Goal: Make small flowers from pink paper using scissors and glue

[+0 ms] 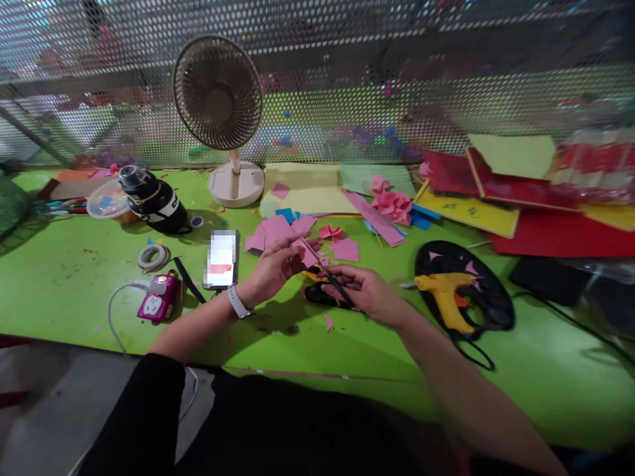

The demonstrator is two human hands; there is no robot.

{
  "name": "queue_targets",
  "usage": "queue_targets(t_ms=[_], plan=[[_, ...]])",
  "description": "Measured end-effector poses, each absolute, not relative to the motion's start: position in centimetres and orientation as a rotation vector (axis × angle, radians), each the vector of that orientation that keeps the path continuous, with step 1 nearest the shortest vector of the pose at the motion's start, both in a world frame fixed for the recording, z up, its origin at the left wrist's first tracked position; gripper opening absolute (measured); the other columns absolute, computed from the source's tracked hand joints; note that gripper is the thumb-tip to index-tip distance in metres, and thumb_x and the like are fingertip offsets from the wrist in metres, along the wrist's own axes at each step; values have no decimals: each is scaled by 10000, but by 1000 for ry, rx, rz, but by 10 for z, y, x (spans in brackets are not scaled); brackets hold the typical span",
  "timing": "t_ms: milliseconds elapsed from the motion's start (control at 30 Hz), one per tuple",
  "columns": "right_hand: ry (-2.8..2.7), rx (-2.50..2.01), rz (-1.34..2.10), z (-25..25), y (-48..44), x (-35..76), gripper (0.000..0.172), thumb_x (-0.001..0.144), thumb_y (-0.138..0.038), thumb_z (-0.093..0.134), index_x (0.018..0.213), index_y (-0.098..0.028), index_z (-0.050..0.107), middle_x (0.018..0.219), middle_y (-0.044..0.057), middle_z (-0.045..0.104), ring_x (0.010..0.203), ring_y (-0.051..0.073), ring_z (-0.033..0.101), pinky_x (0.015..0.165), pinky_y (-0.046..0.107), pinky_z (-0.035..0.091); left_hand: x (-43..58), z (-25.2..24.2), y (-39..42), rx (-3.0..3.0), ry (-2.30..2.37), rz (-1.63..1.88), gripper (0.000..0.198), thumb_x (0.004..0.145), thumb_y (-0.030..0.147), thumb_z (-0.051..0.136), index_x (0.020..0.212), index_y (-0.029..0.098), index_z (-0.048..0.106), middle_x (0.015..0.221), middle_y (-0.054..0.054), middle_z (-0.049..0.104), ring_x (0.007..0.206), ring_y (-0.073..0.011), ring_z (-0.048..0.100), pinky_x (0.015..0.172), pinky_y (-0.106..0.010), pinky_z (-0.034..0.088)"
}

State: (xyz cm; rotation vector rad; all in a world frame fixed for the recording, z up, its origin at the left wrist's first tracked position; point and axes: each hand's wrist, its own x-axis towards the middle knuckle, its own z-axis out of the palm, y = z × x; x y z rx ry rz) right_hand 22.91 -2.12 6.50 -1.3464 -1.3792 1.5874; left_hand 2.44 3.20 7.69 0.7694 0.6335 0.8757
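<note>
My left hand [274,270], with a pale band on its wrist, holds a small pink paper piece [306,252] between thumb and fingers. In my right hand [364,291] is a slim dark tool [338,288], its tip touching or very near that paper; its exact kind is unclear. Beneath the hands lies a black and yellow object [317,292], partly covered. Pink paper squares [278,230] are spread just behind my left hand, with a folded pink paper flower [331,232] beside them. A pink scrap [328,322] lies nearer the front edge.
A fan [235,185] stands at the back. Left are a black bottle [153,201], tape roll [153,256], purple power bank [159,301] and phone [221,259]. Right are a yellow glue gun [449,297] on a black tray [501,304], pink flowers [391,203] and coloured sheets [466,208].
</note>
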Motion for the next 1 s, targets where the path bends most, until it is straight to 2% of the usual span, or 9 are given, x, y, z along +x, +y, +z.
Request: queue_targets(t_ms=[133, 333, 467, 833, 1000], plan=[[-1419, -1341, 1595, 66, -21, 230, 591, 639, -550, 845, 1061, -159, 712, 954, 92, 761, 870, 226, 727, 804, 363, 590, 24, 77, 31, 775, 621, 887, 381, 849, 250, 674, 1220, 178, 621, 1237, -117, 694, 1114, -197, 669, 890, -311, 541], [-1399, -1348, 1604, 69, -21, 230, 598, 614, -543, 864, 1051, -166, 710, 999, 103, 766, 931, 249, 730, 894, 404, 582, 23, 79, 30, 882, 656, 895, 372, 855, 310, 686, 1204, 194, 628, 1259, -108, 684, 1082, -183, 678, 886, -312, 548], [-1383, -1367, 1585, 73, -20, 227, 593, 595, -566, 862, 1021, -180, 719, 961, 87, 769, 914, 252, 735, 859, 392, 596, 24, 76, 31, 938, 639, 923, 367, 863, 327, 681, 1200, 193, 628, 1284, -117, 670, 1146, -205, 660, 916, -331, 542], [-1457, -1337, 1635, 64, -21, 235, 587, 695, -560, 811, 1117, -163, 716, 1035, 99, 757, 943, 240, 721, 882, 409, 575, 25, 81, 29, 897, 664, 908, 313, 867, 299, 673, 1153, 175, 635, 1237, -119, 693, 1134, -208, 671, 929, -337, 543], [-1428, -1328, 1636, 65, -20, 232, 595, 650, -560, 838, 1078, -163, 723, 996, 88, 759, 913, 232, 719, 841, 378, 577, 26, 78, 30, 865, 674, 900, 308, 873, 265, 647, 1163, 163, 627, 1237, -128, 692, 1126, -209, 675, 884, -313, 548]])
